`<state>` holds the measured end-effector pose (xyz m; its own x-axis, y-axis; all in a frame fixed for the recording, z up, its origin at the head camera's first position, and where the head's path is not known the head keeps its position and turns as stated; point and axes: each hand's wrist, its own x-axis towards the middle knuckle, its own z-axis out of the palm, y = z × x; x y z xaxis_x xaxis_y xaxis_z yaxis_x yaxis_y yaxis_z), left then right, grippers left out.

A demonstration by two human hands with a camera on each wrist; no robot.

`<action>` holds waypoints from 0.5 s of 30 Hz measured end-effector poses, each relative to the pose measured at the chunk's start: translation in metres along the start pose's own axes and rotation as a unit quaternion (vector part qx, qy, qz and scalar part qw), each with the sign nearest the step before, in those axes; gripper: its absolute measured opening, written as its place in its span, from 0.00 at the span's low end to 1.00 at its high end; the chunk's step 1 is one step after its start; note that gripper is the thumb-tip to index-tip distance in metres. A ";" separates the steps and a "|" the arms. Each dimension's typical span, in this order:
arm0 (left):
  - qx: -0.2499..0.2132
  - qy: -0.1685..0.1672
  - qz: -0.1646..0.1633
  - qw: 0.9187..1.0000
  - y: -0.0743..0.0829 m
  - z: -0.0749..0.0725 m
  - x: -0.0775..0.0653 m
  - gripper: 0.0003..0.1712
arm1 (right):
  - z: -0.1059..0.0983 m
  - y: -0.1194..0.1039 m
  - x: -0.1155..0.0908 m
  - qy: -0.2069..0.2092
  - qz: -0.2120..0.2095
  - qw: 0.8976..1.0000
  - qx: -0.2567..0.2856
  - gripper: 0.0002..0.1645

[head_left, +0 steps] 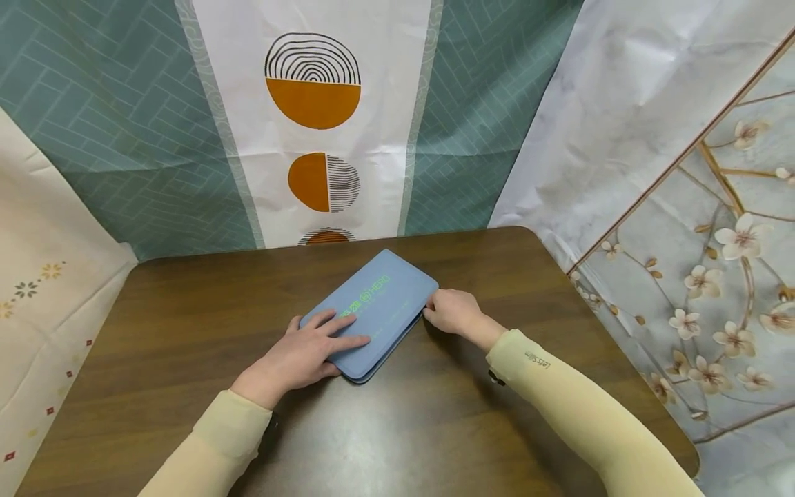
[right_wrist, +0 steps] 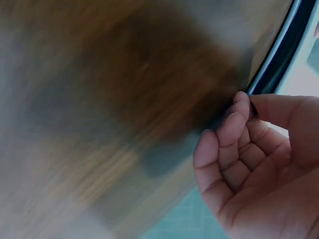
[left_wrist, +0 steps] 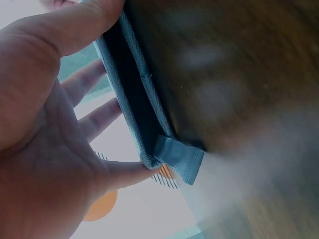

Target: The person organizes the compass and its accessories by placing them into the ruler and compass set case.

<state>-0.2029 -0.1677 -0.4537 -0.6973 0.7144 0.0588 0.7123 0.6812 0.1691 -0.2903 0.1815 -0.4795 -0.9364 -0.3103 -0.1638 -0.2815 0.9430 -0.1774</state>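
A blue zip case (head_left: 388, 304) with green lettering lies slantwise on the brown table. My left hand (head_left: 301, 355) rests on its near left part, fingers spread straight over the cover and thumb at the near edge. In the left wrist view, a dark band runs between the case's two blue rims, ending at a small fabric tab (left_wrist: 180, 158). At the right edge of the case, my right hand (head_left: 456, 310) pinches the zipper side between thumb and curled fingers. A small dark bit shows at that pinch in the right wrist view; most of it is hidden.
The brown wooden table (head_left: 385, 442) has rounded corners. Behind it hangs a teal and white curtain (head_left: 379, 124) with orange half circles. A flowered cloth (head_left: 702, 331) hangs along the right side, and a cream cloth (head_left: 56, 310) along the left.
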 end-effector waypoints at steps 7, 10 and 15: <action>0.003 0.001 0.004 1.000 -0.002 0.002 0.000 0.44 | -0.015 -0.051 -0.038 -0.007 -0.026 0.999 -0.025 0.33; 0.006 0.003 0.004 1.000 -0.002 0.001 -0.001 0.44 | -0.012 -0.061 -0.043 -0.001 -0.044 0.999 -0.032 0.34; 0.005 0.009 0.004 1.000 -0.001 -0.001 -0.002 0.43 | -0.009 -0.074 -0.050 0.009 -0.070 0.996 -0.048 0.33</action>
<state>-0.2021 -0.1696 -0.4525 -0.6931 0.7166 0.0775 0.7182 0.6775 0.1588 -0.2239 0.1280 -0.4497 -0.8898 -0.4382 -0.1273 -0.4276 0.8981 -0.1027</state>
